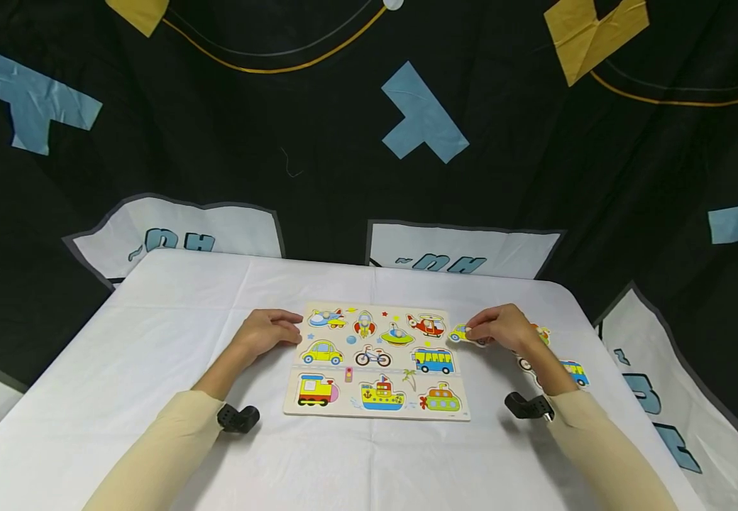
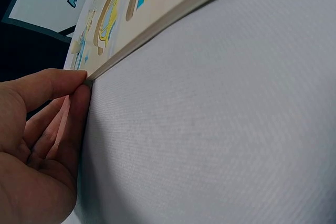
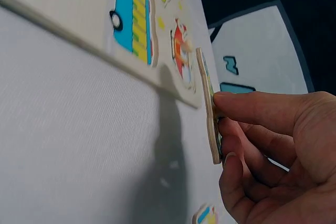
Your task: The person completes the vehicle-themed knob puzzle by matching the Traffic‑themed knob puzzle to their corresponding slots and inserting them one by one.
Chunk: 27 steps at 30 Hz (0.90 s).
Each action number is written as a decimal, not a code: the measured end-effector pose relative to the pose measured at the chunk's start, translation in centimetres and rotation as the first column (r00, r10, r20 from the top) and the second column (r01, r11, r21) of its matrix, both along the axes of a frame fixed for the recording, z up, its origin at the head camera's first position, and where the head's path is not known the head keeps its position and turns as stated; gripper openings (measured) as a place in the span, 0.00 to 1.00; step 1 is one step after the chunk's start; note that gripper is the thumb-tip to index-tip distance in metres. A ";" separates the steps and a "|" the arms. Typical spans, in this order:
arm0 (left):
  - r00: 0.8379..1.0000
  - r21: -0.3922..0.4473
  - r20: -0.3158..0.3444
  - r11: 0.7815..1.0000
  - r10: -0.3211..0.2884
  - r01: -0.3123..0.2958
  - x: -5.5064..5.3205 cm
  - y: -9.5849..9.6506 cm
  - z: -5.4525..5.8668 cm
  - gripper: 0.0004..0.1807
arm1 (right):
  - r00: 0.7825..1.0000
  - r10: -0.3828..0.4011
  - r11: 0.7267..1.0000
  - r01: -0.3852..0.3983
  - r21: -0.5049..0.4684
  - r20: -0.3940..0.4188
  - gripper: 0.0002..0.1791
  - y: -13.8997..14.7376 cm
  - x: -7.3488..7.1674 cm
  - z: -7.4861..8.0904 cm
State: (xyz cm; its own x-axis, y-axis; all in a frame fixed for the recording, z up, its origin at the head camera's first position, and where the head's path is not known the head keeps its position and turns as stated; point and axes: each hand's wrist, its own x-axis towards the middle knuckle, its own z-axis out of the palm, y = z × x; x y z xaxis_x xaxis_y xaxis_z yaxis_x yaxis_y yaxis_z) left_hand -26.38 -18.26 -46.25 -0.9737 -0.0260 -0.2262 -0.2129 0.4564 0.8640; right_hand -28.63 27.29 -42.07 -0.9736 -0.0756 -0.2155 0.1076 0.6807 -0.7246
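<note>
Pinching a thin wooden puzzle piece printed with a yellow car (image 1: 458, 333), your right hand (image 1: 502, 328) holds it beside the pale rectangular wooden board (image 1: 382, 370), between two and three o'clock from its centre. Your left hand (image 1: 270, 332) (around ten o'clock) has thumb and forefinger clamped on the board's edge.

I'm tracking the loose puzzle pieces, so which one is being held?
The yellow car piece, pinched in the right hand beside the board; the others, like the blue bus piece, lie on the table.
</note>
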 end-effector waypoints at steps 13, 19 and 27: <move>1.000 -0.003 0.006 1.000 0.012 -0.012 -0.1 0.0 -0.1 0.25 | 0.998 0.045 0.999 -0.046 -0.010 -0.050 0.13 -4.2 -0.7 1.0; 1.000 -0.019 0.011 1.000 0.008 -0.007 0.0 0.0 0.0 0.25 | 0.996 0.058 0.998 -0.060 -0.030 -0.064 0.12 -6.3 -0.8 1.3; 1.000 -0.037 0.010 0.999 0.012 -0.012 0.0 0.1 0.2 0.24 | 0.992 0.103 0.994 -0.105 -0.018 -0.071 0.11 -9.3 -0.8 1.5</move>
State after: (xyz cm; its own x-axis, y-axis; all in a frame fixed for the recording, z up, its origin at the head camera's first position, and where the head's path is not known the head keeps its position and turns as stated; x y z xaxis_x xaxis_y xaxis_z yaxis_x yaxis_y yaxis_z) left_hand -26.34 -18.21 -46.07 -0.9710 -0.0464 -0.2344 -0.2271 0.4850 0.8445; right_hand -29.43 17.98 -40.58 -0.9727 -0.1813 -0.1449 -0.0141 0.6694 -0.7427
